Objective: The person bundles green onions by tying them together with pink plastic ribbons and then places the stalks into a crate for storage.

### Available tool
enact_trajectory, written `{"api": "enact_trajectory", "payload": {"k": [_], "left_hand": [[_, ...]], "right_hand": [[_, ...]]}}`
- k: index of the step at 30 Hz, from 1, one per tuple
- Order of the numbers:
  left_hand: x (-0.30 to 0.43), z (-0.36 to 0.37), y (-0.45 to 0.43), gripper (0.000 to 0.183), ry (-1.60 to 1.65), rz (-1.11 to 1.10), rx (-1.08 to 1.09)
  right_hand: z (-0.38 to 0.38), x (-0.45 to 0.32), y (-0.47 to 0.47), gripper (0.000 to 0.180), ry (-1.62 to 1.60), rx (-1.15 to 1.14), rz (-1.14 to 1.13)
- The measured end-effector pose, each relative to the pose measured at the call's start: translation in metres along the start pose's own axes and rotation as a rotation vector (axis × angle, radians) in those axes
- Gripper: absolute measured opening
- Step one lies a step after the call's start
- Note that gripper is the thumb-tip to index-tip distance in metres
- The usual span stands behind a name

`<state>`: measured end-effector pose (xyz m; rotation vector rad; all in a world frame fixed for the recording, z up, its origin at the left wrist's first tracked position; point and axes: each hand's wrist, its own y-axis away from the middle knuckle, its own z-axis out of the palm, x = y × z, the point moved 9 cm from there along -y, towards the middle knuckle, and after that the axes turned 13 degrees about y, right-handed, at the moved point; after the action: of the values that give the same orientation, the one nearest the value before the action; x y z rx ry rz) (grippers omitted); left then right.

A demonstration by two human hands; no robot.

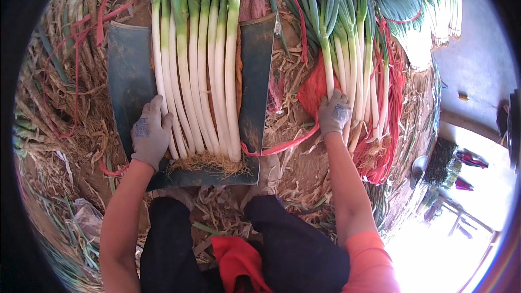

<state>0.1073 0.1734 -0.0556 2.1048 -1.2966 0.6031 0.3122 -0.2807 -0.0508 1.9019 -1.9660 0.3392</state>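
Note:
Long green onions (199, 101) with white stalks and bushy roots lie side by side on a dark, curved sheet (254, 85). My left hand (151, 134), in a light grey glove, rests against the leftmost stalks, its thumb apart from the fingers. On the right, my gloved right hand (334, 113) has its fingers around the white stalk of a green onion (329, 67) at the near side of a second pile (360, 73). That pile lies over red mesh and red straps. The undersides of both hands are hidden.
Red strapping (285, 146) runs loosely around the sheet. Tied onion bundles (415, 20) stand at the upper right by a grey wall (480, 69). Dry husks and roots litter the ground at the left (81, 130). A clear plastic bag (87, 217) lies at lower left.

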Motion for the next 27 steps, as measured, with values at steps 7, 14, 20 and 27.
{"api": "enact_trajectory", "payload": {"k": [7,14,20,27], "left_hand": [[0.013,0.001,0.016,0.034,0.042,0.046,-0.074],[0.021,0.012,0.022,0.025,0.024,0.095,-0.175],[0.014,0.008,0.03,0.02,0.047,0.138,-0.146],[0.007,0.012,0.035,0.017,-0.032,0.108,-0.207]], "right_hand": [[-0.027,0.023,-0.014,0.035,-0.757,-0.052,0.034],[-0.093,-0.013,0.012,0.031,-1.403,-0.505,0.019],[-0.112,0.024,0.044,0.021,-1.231,-0.104,0.099],[-0.184,0.02,0.099,0.035,-1.379,0.109,0.078]]}}
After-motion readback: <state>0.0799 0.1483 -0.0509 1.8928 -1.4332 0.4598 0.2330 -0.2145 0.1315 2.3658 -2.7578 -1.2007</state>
